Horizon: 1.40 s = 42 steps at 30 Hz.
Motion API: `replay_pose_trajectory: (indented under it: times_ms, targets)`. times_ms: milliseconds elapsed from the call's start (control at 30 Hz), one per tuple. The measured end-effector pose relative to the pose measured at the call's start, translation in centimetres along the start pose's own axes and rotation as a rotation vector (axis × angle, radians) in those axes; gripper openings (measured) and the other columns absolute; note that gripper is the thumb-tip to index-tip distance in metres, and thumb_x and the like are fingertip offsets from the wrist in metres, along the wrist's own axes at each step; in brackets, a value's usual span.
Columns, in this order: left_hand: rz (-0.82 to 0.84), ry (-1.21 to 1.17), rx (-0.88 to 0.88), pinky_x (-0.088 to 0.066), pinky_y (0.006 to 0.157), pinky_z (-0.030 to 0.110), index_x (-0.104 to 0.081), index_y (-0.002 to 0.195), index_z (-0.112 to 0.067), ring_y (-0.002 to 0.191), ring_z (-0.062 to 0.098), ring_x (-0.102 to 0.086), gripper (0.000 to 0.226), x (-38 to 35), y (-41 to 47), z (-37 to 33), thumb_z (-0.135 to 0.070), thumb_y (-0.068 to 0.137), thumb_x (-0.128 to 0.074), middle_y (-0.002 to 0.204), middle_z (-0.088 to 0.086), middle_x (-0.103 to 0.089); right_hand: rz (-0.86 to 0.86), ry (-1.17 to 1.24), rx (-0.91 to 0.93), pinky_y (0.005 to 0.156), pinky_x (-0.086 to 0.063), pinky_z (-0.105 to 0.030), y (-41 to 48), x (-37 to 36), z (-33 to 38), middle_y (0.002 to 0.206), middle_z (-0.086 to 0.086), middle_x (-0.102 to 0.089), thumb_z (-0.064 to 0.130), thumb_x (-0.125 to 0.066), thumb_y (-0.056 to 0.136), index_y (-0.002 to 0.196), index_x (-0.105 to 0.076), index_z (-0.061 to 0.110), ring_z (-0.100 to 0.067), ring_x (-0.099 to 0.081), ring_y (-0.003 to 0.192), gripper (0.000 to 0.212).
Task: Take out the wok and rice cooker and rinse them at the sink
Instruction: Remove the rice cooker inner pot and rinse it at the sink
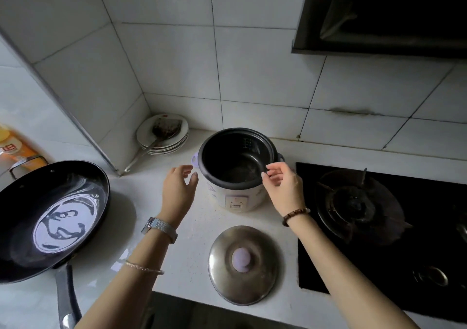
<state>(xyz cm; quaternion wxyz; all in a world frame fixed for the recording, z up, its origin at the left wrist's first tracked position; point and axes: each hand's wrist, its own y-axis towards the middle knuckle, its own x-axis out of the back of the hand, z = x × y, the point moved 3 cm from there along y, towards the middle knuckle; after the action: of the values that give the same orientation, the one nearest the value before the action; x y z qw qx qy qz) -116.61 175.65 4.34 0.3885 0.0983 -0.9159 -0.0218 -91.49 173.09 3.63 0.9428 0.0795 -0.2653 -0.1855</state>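
On the tabletop (192,227) my right fingers (271,168) pinch the inner pot (227,159), left fingers (185,169) released; a lopsided lift could tip the rice cooker (236,197).

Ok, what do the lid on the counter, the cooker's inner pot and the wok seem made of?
The lid looks like brushed stainless steel: silvery, soft reflections; its knob seems pale purple plastic. The inner pot is dark and matte, probably nonstick-coated metal. The wok is black and glossy, mirroring light, likely coated or seasoned metal.

A spatula (165,127) lies on stacked plates (166,149).
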Motion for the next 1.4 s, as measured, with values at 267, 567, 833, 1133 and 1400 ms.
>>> replay_pose_trajectory:
  times_ms: [267,567,833,1133,1400]
  targets:
    - [0.054,-0.115,0.198,-0.047,0.071,0.037,-0.065,0.081,-0.008,0.079,0.029,-0.060,0.012,-2.7,4.1,-1.1,-0.018,0.087,-0.062,0.079,0.012,-0.065,0.106,-0.085,-0.364,0.087,-0.052,-0.035,6.1,0.1,-3.2,0.093,-0.011,-0.069,0.025,-0.072,0.081,0.114,-0.062,0.000,-0.029,-0.068,0.089,0.042]
    - [0.073,-0.171,0.264,-0.018,0.052,0.030,-0.052,0.061,0.003,0.059,0.020,-0.025,0.021,-3.8,5.4,-0.2,-0.006,0.077,-0.062,0.058,0.008,-0.032,0.102,-0.114,-0.365,0.077,-0.048,-0.026,6.8,-0.5,-2.5,0.096,-0.014,-0.072,0.017,-0.072,0.081,0.106,-0.068,-0.002,-0.025,-0.067,0.089,0.031]
    - [0.024,-0.328,0.226,-0.015,0.043,0.023,-0.048,0.055,-0.004,0.048,0.010,-0.019,0.025,-2.4,5.0,-2.0,-0.001,0.076,-0.061,0.046,-0.004,-0.027,0.058,-0.099,-0.322,0.064,-0.044,-0.022,7.0,0.3,-1.5,0.079,-0.013,-0.071,0.013,-0.072,0.078,0.087,-0.072,-0.002,-0.016,-0.060,0.067,0.018]
    - [-0.173,-0.468,0.146,-0.036,0.052,0.014,-0.064,0.061,-0.019,0.047,-0.006,-0.041,0.022,3.3,3.5,-4.7,-0.005,0.078,-0.069,0.044,-0.012,-0.052,0.018,-0.028,-0.147,0.068,-0.047,-0.024,7.3,2.8,5.8,0.070,0.000,-0.061,0.011,-0.072,0.080,0.084,-0.069,0.003,-0.016,-0.058,0.068,0.010]
    - [-0.366,-0.510,0.108,-0.042,0.068,0.030,-0.063,0.064,-0.024,0.064,0.012,-0.050,0.023,12.0,0.1,-2.8,-0.010,0.078,-0.075,0.062,0.000,-0.060,0.143,0.104,0.027,0.060,-0.041,-0.011,5.5,1.5,13.4,0.067,0.010,-0.061,0.016,-0.072,0.081,0.078,-0.065,0.015,-0.005,-0.058,0.065,0.008]
